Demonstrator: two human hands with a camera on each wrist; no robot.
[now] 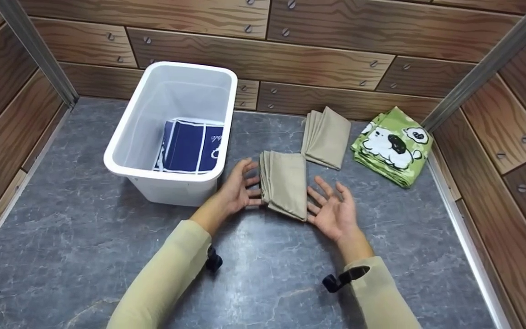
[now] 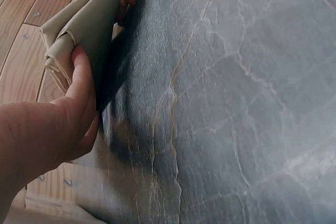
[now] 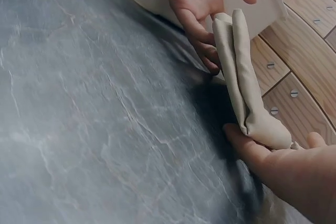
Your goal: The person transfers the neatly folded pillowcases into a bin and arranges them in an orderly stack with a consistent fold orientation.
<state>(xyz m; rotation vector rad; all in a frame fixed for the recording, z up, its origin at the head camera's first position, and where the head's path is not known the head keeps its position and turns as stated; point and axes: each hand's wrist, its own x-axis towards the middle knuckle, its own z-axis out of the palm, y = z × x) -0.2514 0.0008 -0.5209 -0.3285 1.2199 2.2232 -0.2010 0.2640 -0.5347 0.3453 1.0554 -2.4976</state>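
Note:
A folded beige cloth (image 1: 285, 183) is held up between my two hands, a little above the grey floor; its shadow shows below it in the wrist views. My left hand (image 1: 240, 187) touches its left edge, palm up with fingers spread and fairly straight, some fingertips hidden beneath. At the opposite edge, my right hand (image 1: 334, 210) supports it the same way, thumb apart from the cloth. In the right wrist view the cloth (image 3: 239, 77) stands in several thick layers between both hands. Behind it lies a second folded beige cloth (image 1: 329, 139).
To the left stands a white plastic bin (image 1: 171, 183), with a navy cloth (image 1: 185, 146) with white lines lying inside. A folded green cloth (image 1: 393, 148) with a cartoon dog lies at the right, near the wood-patterned wall (image 1: 509, 183). Another such wall (image 1: 318, 64) closes off the back.

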